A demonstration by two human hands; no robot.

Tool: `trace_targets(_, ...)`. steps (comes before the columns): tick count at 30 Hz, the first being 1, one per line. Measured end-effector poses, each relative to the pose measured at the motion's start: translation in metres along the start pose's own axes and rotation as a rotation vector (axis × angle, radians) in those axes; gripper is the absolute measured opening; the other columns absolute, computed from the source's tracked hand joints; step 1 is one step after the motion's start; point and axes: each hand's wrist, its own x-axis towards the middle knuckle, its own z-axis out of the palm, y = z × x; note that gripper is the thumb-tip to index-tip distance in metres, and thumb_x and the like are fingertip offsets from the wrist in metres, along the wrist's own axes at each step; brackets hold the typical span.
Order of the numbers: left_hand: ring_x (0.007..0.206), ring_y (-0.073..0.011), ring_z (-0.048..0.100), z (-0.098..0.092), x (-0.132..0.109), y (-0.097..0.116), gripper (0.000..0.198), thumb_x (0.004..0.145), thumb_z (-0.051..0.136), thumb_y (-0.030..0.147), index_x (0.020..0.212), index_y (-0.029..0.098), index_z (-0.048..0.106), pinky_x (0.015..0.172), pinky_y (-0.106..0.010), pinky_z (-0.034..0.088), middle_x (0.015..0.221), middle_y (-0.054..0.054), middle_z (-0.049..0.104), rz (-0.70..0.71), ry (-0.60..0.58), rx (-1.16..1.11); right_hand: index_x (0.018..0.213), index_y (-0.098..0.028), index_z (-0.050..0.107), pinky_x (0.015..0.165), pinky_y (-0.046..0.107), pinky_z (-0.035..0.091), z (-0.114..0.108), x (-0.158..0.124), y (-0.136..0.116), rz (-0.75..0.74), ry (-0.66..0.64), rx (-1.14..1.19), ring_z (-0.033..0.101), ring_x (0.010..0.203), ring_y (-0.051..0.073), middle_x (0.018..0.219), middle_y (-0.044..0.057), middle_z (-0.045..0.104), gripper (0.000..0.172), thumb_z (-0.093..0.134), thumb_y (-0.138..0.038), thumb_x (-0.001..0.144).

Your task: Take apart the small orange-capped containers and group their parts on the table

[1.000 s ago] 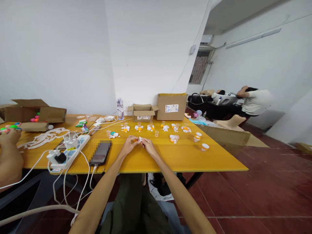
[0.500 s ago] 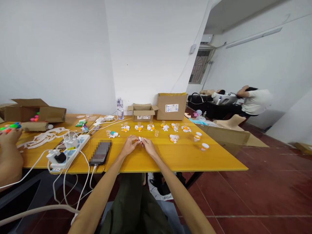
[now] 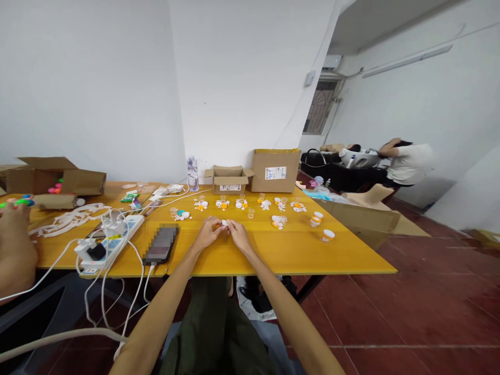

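Observation:
Near the middle of the yellow table (image 3: 312,255), my left hand (image 3: 207,233) and my right hand (image 3: 237,234) meet around a small white part (image 3: 224,223). The fingers of both are closed on it, and a bit of orange shows by the left fingers. Beyond them lie several small heaps of white and orange pieces (image 3: 222,204) with clear little cups (image 3: 251,213). A heap with a teal ring (image 3: 180,213) is at the left. White-lidded cups (image 3: 328,235) stand to the right.
A phone (image 3: 161,245) and a power strip (image 3: 113,245) with cables lie at the left. Cardboard boxes (image 3: 274,172) and a bottle (image 3: 192,173) stand at the back. Another person's hand (image 3: 15,224) is at the far left; a person in white (image 3: 410,162) is at the right.
My hands stay in nearly the same place, with the fingers and the white part slightly shifted. The other person's hand at the far left has changed its pose a little.

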Motion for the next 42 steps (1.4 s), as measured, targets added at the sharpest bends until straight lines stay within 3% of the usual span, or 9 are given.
trace_targets(14, 0.083, -0.0191, 0.060, 0.000, 0.000, 0.000, 0.015, 0.086, 0.062, 0.026, 0.073, 0.021, 0.068, 0.082, -0.034, 0.048, 0.076, -0.002, 0.069, -0.007, -0.029, 0.001, 0.055, -0.024, 0.051, 0.056, 0.027, 0.039, 0.000, -0.001, 0.001, 0.014, -0.002, -0.052, 0.052, 0.053, 0.017, 0.051, -0.002, 0.055, 0.046, 0.041, -0.052, 0.090)
trace_targets(23, 0.089, -0.0210, 0.061, 0.001, -0.001, -0.005, 0.006, 0.082, 0.064, 0.023, 0.080, 0.022, 0.069, 0.086, -0.037, 0.047, 0.083, -0.003, 0.070, -0.029, -0.041, 0.014, 0.054, -0.024, 0.051, 0.053, 0.026, 0.037, -0.001, -0.001, 0.003, 0.026, -0.009, -0.037, 0.050, 0.051, 0.016, 0.048, -0.003, 0.053, 0.049, 0.041, -0.058, 0.088)
trace_targets(35, 0.100, -0.0237, 0.055, 0.002, -0.003, 0.004, 0.016, 0.086, 0.063, 0.020, 0.095, 0.027, 0.075, 0.089, -0.039, 0.040, 0.097, -0.005, 0.067, 0.010, -0.149, 0.227, 0.062, -0.024, 0.054, 0.061, 0.029, 0.043, -0.002, -0.002, 0.003, 0.056, 0.202, -0.041, 0.056, 0.059, 0.019, 0.062, 0.001, 0.064, 0.042, 0.041, -0.052, 0.090)
trace_targets(42, 0.106, -0.0244, 0.050, 0.004, -0.005, 0.006, 0.019, 0.089, 0.059, 0.023, 0.097, 0.030, 0.074, 0.093, -0.040, 0.039, 0.106, -0.005, 0.064, 0.020, -0.165, 0.272, 0.063, -0.024, 0.054, 0.061, 0.028, 0.043, -0.003, -0.002, 0.006, 0.041, 0.213, -0.048, 0.056, 0.061, 0.018, 0.061, 0.000, 0.063, 0.035, 0.045, -0.048, 0.086)
